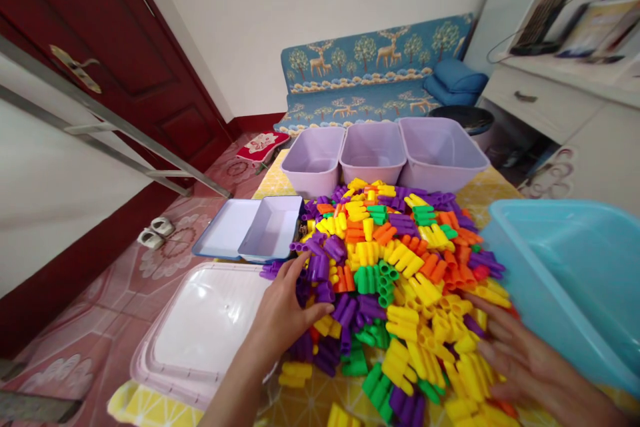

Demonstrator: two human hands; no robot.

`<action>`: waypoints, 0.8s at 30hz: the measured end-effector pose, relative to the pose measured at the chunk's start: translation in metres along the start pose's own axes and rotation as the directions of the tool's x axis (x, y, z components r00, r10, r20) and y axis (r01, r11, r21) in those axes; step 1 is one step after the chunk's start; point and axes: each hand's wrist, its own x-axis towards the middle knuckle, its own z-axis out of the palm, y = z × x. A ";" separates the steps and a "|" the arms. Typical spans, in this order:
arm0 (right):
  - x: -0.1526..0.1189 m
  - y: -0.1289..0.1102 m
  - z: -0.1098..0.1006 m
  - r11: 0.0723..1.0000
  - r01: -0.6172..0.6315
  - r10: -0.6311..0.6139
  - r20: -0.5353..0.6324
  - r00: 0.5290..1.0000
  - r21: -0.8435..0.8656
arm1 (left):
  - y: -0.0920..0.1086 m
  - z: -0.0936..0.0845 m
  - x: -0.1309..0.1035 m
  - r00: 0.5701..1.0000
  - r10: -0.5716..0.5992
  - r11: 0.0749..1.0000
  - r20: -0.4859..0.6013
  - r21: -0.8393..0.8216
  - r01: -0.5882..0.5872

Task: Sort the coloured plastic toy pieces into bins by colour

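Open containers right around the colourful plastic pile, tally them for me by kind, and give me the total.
Lilac bins: 3
Light blue tub: 1
Blue-rimmed box: 1
Total: 5

Three lilac bins (373,172), one turquoise tub (533,273), two shoes (150,238), two hands (284,305); plastic pieces (367,280) uncountably many.
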 end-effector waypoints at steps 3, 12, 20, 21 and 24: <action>0.008 -0.021 -0.001 0.995 -0.094 0.083 0.214 0.973 0.042 | 0.002 0.000 0.006 0.999 0.026 0.999 0.023 -0.048 -0.025; 0.031 -0.031 0.021 0.973 0.155 -0.151 0.039 0.988 -0.171 | 0.024 0.009 0.011 0.999 0.046 0.984 0.018 -0.175 -0.043; 0.026 -0.052 0.032 0.971 0.213 -0.233 0.219 0.948 0.112 | 0.061 0.014 0.016 0.986 0.156 0.952 0.065 -0.278 -0.132; 0.025 -0.056 0.033 0.963 0.228 -0.256 0.231 0.939 0.141 | 0.065 0.014 0.017 0.982 0.175 0.944 0.074 -0.296 -0.146; 0.024 -0.071 0.032 0.924 0.344 -0.373 0.199 0.906 0.166 | 0.078 0.011 0.022 0.963 0.249 0.913 0.103 -0.356 -0.198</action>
